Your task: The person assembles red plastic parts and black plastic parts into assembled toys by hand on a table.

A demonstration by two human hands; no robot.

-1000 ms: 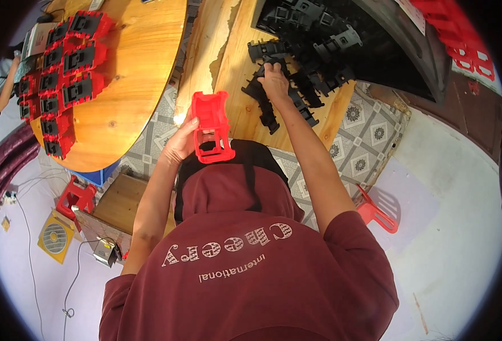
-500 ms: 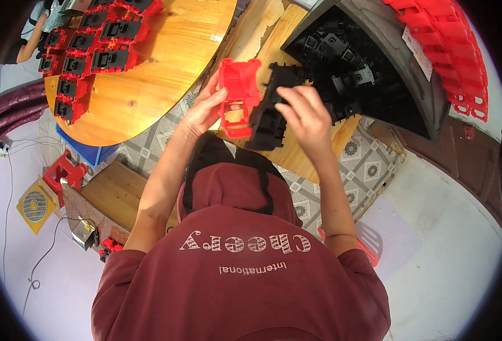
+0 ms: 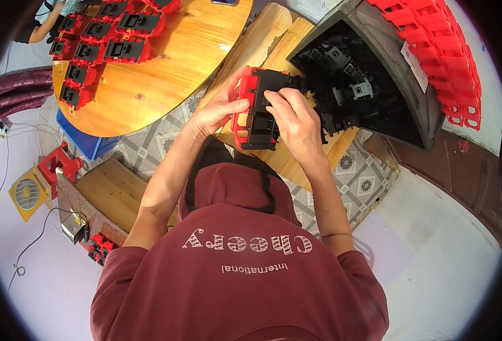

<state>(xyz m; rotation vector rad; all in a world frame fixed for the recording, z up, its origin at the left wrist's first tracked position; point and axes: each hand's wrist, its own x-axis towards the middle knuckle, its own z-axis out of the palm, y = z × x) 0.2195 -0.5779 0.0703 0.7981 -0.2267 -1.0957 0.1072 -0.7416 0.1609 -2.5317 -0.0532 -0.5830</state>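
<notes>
In front of me, my left hand grips a red plastic shell by its left side, with the thumb along the edge. A black plastic insert lies over the shell, so that red shows mainly along its left side and ends. My right hand has its fingers bent, with the tips on the insert's face. Whether the insert is fully seated in the shell I cannot tell.
Several red-and-black units stand on the rounded wooden table at far left, near another person's arm. A black bin of dark parts is at right, beside stacked red shells. A blue tray sits below the table.
The black insert, earlier held apart to the right of the red shell, now lies against it. The shell has turned its open side under the insert, and my right hand has moved left slightly.
</notes>
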